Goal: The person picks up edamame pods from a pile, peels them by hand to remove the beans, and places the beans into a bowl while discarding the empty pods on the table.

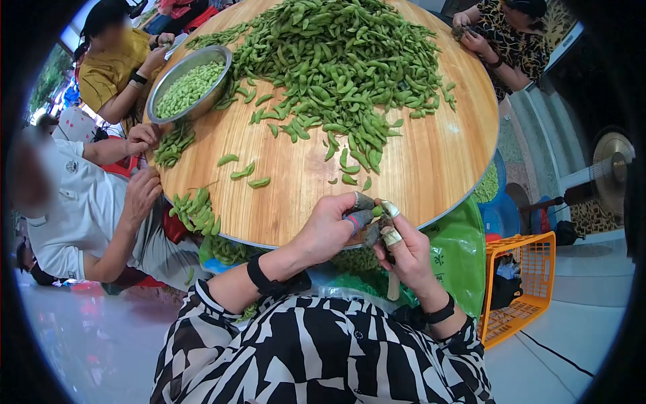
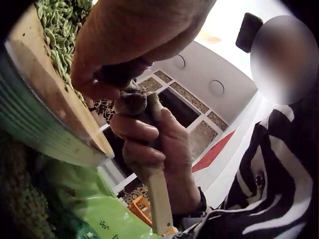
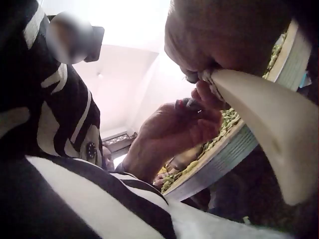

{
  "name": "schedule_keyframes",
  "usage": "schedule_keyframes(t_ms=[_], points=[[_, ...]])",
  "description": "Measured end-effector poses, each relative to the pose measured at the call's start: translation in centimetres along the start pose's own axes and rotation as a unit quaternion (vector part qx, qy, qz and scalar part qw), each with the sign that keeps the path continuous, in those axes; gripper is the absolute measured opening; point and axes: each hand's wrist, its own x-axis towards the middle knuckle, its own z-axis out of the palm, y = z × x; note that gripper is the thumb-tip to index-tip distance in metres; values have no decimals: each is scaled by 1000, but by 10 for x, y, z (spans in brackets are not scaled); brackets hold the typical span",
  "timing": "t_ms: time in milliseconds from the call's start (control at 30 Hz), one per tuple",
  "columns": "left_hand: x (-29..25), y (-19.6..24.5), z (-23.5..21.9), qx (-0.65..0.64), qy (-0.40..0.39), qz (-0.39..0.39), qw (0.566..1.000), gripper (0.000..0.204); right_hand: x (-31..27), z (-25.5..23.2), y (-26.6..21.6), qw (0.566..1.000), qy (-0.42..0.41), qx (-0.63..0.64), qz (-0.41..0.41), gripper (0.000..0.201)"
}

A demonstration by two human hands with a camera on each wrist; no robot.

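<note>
Over the near edge of the table, my left hand (image 1: 316,232) pinches a green soybean pod (image 1: 377,211) between thumb and fingers. Dark grey wraps cover its fingertips. Opposite it, my right hand (image 1: 414,259) curls round a tool with a smooth pale handle (image 2: 160,204), which sticks out below the palm; its working end is hidden among the fingers. White wraps, stained brown, cover the right thumb and a finger. In the right wrist view the pale handle (image 3: 269,114) looms large in front, and both hands' fingertips meet at the pod.
A large heap of soybean pods (image 1: 343,54) covers the far part of the round wooden table (image 1: 296,202). A metal bowl (image 1: 222,84) of shelled beans stands at the left. Other people sit around. An orange crate (image 1: 548,283) and green bag (image 1: 464,249) are at the right.
</note>
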Motion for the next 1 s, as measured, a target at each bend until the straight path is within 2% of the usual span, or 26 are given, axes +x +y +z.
schedule_keyframes(t_ms=[133,200,233,300,433,467,500,533,567,600,633,667,700,767,800,833,900,933,967,1000], points=[[0,-4,-4,38,-3,23,999,19,0,-1,-2,1000,-4,28,9,43],[0,-7,-7,120,6,57,991,19,1,-1,-4,1000,0,18,6,42],[-1,-6,-8,119,6,57,991,19,2,-1,-5,1000,8,2,6,42],[-3,0,-8,207,16,107,972,19,3,0,-3,1000,16,-15,6,41],[0,-5,-9,135,20,102,985,18,3,0,0,999,37,18,3,39],[-1,0,-9,17,-9,13,1000,16,2,-2,0,999,37,21,3,38],[-2,4,-10,-101,-37,-76,991,15,1,-4,0,999,37,21,4,38],[-1,4,-13,-102,-36,-76,991,15,-1,-6,2,997,29,-58,-43,38],[0,3,-16,-190,-73,-129,971,13,-3,-9,3,986,21,-136,-90,39],[1,3,-17,-274,-110,-180,938,12,-1,-14,5,986,20,-136,-90,39],[1,3,-14,-274,-111,-179,938,12,2,-20,8,948,-3,-256,-188,39],[2,3,-9,-224,-98,-184,952,11,3,-23,9,886,-26,-370,-280,40],[3,3,-3,-174,-84,-188,963,11,2,-22,9,885,-27,-370,-281,40],[0,5,7,-131,-82,-165,974,9,-8,-17,9,961,11,-218,-171,38],[0,2,11,-63,-72,-141,985,9,-13,-15,11,984,29,-137,-112,38],[-1,1,14,7,-62,-115,991,10,-16,-14,12,984,27,-137,-114,38],[-5,-4,17,27,-70,-108,991,10,-20,-14,14,971,77,-207,-89,35],[-5,-10,13,121,-74,-32,989,10,-19,-12,17,959,95,-228,-140,32],[-6,-13,9,213,-79,43,973,10,-21,-15,16,959,94,-227,-141,32],[-9,-5,1,320,-53,144,935,13,-24,-20,13,952,51,-273,-127,33]])
